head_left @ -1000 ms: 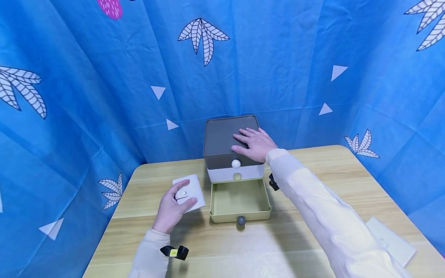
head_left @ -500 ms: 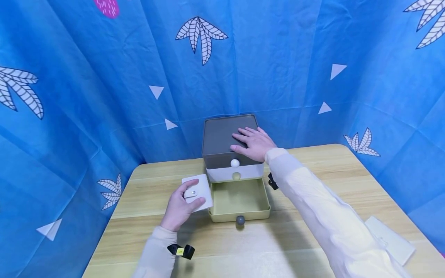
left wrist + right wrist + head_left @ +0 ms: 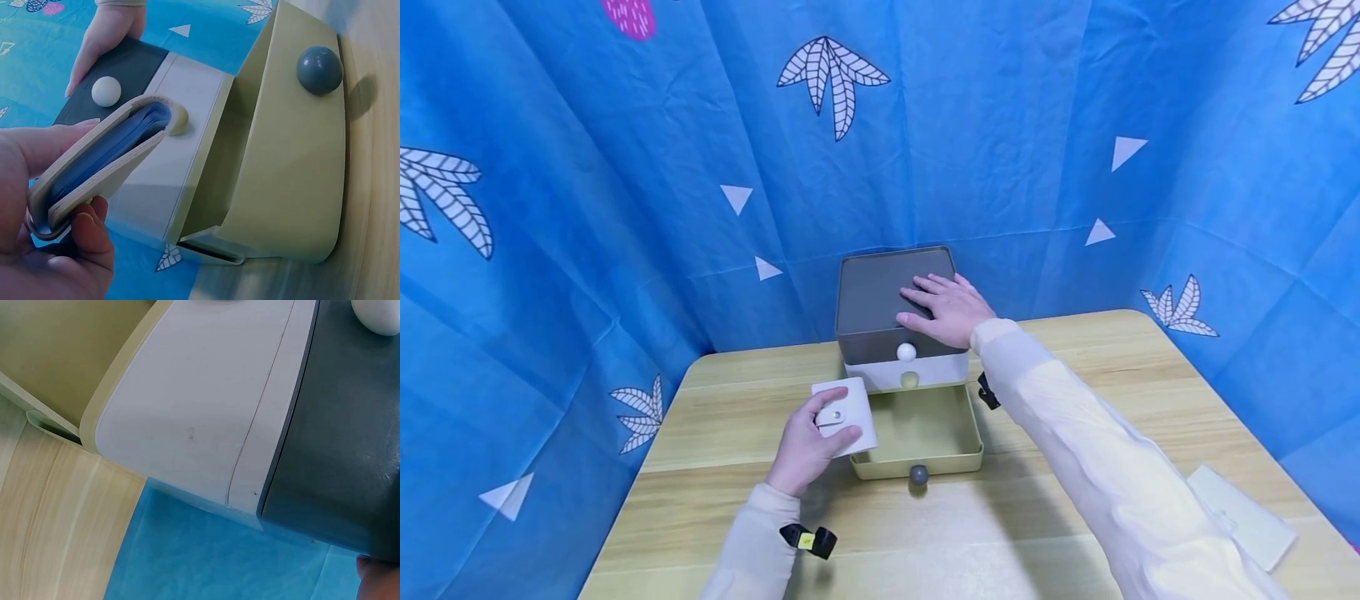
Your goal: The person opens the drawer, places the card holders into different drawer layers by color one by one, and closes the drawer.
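My left hand (image 3: 808, 446) pinches a white card wallet (image 3: 850, 414) with a snap strap, thumb on one cover and fingers on the other. In the left wrist view, blue sleeves show between the covers of the wallet (image 3: 119, 150). It is held above the left edge of a pulled-out green bottom drawer (image 3: 925, 425) with a dark knob (image 3: 918, 476). That drawer belongs to a small stacked drawer box (image 3: 880, 292), dark grey on top and white in the middle. My right hand (image 3: 947, 310) rests on the box's top, fingers spread and straight.
A flat white item (image 3: 1240, 517) lies at the right of the wooden table (image 3: 700, 475), partly behind the right sleeve. A blue patterned curtain (image 3: 1000, 125) hangs close behind the box and along both sides.
My left hand has carried the wallet rightward, from beside the drawer to over its left edge. The right hand stays on the box's top.
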`<state>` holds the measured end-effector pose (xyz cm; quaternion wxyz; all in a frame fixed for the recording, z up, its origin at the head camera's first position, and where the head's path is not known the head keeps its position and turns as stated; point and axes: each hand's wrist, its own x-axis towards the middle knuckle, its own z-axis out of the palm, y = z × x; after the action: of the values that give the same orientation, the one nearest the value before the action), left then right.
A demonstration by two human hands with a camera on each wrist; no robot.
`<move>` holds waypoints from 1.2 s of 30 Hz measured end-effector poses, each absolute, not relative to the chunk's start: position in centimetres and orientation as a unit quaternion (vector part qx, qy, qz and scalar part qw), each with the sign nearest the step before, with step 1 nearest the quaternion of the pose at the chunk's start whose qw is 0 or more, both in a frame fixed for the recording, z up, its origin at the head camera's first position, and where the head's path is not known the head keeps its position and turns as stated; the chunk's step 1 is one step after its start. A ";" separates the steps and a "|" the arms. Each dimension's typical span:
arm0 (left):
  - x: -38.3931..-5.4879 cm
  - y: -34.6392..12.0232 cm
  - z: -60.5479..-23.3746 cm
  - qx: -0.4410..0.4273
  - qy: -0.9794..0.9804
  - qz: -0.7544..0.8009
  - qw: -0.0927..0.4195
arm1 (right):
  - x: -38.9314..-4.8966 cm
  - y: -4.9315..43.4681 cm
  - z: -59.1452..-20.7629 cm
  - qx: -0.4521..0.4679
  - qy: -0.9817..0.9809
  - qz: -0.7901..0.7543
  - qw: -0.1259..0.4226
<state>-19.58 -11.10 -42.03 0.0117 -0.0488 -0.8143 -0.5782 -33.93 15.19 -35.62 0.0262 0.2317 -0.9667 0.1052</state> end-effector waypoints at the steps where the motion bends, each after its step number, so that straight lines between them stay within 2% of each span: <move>1: -19.5 -11.0 -41.9 -0.052 -0.816 -0.576 0.012 | -33.9 15.2 -35.6 0.232 -0.967 0.104 0.025; 11: -21.1 -10.9 -45.0 -0.055 -0.810 -0.583 0.003 | -33.9 15.1 -35.4 0.233 -0.967 0.098 0.025; 25: -21.5 -9.0 -45.8 -0.056 -0.825 -0.563 -0.013 | -33.9 15.2 -35.7 0.229 -0.967 0.104 0.027; 36: -22.2 -7.4 -45.9 -0.012 -0.810 -0.583 -0.066 | -33.8 15.2 -35.7 0.227 -0.968 0.103 0.031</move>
<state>-22.23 -7.43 -45.91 -0.0665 -0.0121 -0.8095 -0.5832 -33.83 15.16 -35.73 0.0313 0.2273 -0.9678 0.1034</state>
